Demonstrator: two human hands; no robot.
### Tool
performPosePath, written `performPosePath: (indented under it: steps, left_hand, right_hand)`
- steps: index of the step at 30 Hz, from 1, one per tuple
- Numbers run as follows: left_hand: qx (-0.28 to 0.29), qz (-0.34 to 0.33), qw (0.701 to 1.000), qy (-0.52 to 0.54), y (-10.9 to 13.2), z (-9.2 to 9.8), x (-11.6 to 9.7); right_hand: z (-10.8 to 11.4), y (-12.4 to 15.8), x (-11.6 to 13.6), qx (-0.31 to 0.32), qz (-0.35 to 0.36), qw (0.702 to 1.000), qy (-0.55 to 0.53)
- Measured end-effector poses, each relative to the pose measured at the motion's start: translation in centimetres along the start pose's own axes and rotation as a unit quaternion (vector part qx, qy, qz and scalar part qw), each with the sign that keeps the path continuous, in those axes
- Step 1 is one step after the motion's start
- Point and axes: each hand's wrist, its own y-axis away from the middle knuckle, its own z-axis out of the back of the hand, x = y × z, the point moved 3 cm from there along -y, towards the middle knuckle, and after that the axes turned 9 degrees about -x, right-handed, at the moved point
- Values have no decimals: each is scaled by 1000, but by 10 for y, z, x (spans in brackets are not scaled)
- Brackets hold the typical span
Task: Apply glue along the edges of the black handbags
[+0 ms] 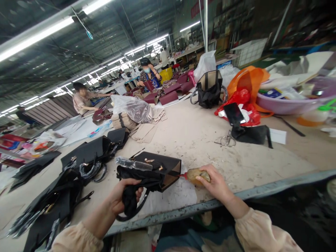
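A black handbag [168,161] lies on its side on the table, its tan-edged end facing right. My left hand [128,196] is wrapped round the bag's black fabric part near its handle. In my right hand [214,180] is a yellowish squeeze bottle [195,176], held from its rear end. The bottle's red nozzle [183,175] points left and reaches the edge of the bag's open end; whether it touches cannot be told. Plastic wrap covers a strip on top of the bag.
More black bags [86,154] lie at the left. Scissors [228,140], a black phone [233,113], a black pouch [252,134], an upright black bag [209,89] and a purple basin [286,105] stand or lie to the right. Two people work beyond maroon pieces [169,98].
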Motion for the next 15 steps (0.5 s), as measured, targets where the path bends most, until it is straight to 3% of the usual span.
performPosePath:
  steps: [8,15]
  left_hand:
    - [-2,-22,1000,-20,1,-34,-31]
    - [-39,-26,997,-65,-7,-56,-42]
  right_hand:
    - [3,-19,4,83,19,996,-4]
    - [18,-22,-10,16,23,1000,-14]
